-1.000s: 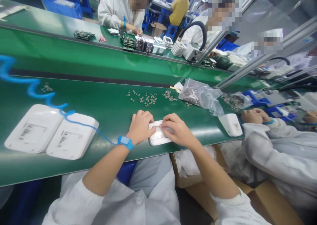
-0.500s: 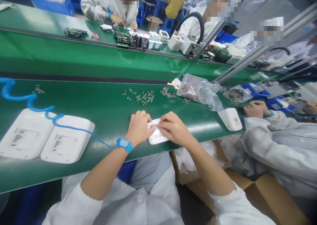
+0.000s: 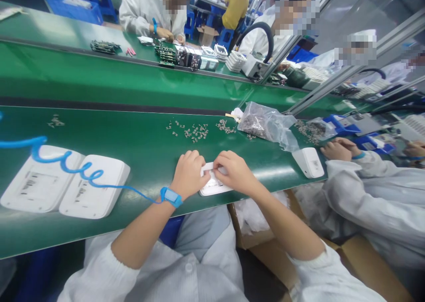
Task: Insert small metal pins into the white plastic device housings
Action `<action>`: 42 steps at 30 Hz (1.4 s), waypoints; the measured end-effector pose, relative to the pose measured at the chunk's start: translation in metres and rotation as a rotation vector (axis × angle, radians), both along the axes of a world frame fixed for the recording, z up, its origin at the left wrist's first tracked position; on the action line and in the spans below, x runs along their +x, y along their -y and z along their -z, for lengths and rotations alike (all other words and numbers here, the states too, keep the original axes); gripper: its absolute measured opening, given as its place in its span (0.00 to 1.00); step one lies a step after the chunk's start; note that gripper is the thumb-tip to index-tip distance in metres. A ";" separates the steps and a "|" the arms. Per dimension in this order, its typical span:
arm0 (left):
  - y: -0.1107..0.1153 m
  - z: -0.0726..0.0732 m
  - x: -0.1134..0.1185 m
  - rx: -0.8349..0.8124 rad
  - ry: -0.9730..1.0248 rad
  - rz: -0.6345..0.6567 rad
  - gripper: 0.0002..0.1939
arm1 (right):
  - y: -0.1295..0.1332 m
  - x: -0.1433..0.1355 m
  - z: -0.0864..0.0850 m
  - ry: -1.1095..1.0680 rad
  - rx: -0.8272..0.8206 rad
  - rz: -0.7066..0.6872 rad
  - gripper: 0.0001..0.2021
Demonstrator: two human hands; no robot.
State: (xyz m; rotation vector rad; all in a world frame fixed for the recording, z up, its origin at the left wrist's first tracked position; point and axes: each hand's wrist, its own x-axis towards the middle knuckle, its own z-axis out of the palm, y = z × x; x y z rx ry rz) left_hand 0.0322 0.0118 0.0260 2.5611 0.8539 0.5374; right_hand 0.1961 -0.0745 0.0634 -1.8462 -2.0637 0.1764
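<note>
A white plastic housing (image 3: 212, 187) lies on the green bench in front of me, partly covered by both hands. My left hand (image 3: 188, 171) grips its left side, fingers at the far edge and thumb over the top. Above the housing's right half, my right hand (image 3: 234, 171) is closed in a pinch, its fingertips at the recessed middle; whatever is between them is too small to make out. Beyond my hands lie loose small metal clips (image 3: 199, 131) and a second pile of metal clips (image 3: 224, 125). A blue wrist strap (image 3: 171, 197) is on my left wrist.
Two white housings (image 3: 91, 187) stand at left, crossed by the coiled blue cord (image 3: 94, 178). A clear bag of metal parts (image 3: 262, 122) and another white housing (image 3: 310, 162) are at right, near a co-worker's hands (image 3: 340, 149). An open cardboard box (image 3: 265, 244) sits below the bench edge.
My right hand's fingers have curled in and shifted slightly over the housing, showing more of its middle. The blue cord has swung lower. The view has shifted a little.
</note>
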 end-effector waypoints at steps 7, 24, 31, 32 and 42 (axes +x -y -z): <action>0.000 0.001 0.000 -0.020 0.000 0.001 0.04 | -0.005 -0.002 -0.001 0.055 -0.017 -0.008 0.07; -0.004 0.004 0.001 -0.036 0.046 0.008 0.06 | -0.018 0.026 -0.029 -0.092 -0.369 -0.405 0.03; -0.004 0.006 0.000 -0.047 0.068 0.006 0.06 | -0.028 0.024 -0.031 -0.073 -0.430 -0.465 0.02; -0.004 0.006 0.000 -0.048 0.066 0.006 0.05 | -0.028 0.023 -0.031 -0.073 -0.436 -0.464 0.03; -0.004 0.005 0.001 -0.059 0.057 -0.001 0.06 | -0.024 0.017 -0.032 -0.074 -0.442 -0.478 0.07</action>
